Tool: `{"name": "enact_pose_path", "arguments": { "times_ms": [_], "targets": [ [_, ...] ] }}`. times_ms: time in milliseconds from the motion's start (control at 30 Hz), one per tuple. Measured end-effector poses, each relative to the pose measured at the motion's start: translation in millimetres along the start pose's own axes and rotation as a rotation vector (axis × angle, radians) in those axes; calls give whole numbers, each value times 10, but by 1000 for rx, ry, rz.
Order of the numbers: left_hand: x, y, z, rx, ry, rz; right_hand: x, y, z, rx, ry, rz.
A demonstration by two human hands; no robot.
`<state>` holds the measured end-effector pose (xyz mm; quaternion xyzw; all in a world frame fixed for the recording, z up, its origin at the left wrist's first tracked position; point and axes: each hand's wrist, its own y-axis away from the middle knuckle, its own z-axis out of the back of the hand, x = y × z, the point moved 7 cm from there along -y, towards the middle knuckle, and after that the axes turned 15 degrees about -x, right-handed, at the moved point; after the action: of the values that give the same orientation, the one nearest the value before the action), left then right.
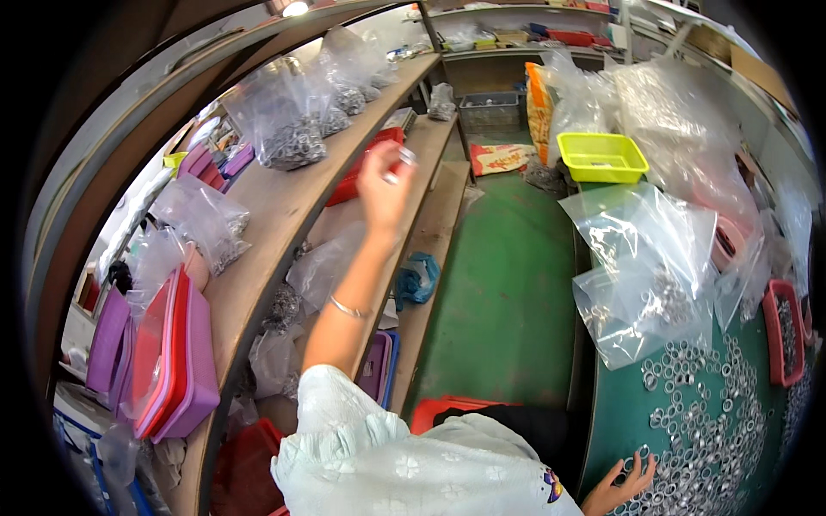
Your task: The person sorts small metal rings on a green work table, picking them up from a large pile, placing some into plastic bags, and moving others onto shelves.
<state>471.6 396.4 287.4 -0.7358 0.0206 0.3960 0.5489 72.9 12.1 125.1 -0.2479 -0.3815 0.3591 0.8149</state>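
My left hand (385, 191) is raised in front of the shelves, its fingers closed around a small shiny metal ring (405, 156); it is slightly blurred, and I cannot tell if it holds more than one. A thin bracelet (348, 308) circles that wrist. At the lower right, my right hand (626, 484) rests at the edge of many loose metal rings (688, 421) spread over the green table (615, 396). Its fingers are apart, and a ring lies at or touches one fingertip. Beyond the rings lies a clear plastic bag (641, 249) with some rings inside.
Wooden shelves (297, 193) on the left hold bags of metal parts (292, 142) and stacked purple and red trays (194, 361). A yellow basket (602, 159) stands at the table's far end. A pink tray (783, 335) sits on the right. Green floor (508, 292) runs between.
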Motion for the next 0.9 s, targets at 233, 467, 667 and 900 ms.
{"name": "enact_pose_path", "arguments": {
  "times_ms": [233, 467, 667, 900],
  "targets": [
    [581, -2412, 1174, -725, -370, -393, 249, -123, -389, 117, -27, 66],
    [831, -3603, 1337, -666, -725, -316, 757, -41, -784, 82, -83, 111],
    [1428, -4033, 1079, -464, -1067, -188, 718, 50, -824, 86, 17, 92],
    [1929, -4088, 677, -788, -670, -671, 611, -96, -741, -48, -35, -100]
  ]
}}
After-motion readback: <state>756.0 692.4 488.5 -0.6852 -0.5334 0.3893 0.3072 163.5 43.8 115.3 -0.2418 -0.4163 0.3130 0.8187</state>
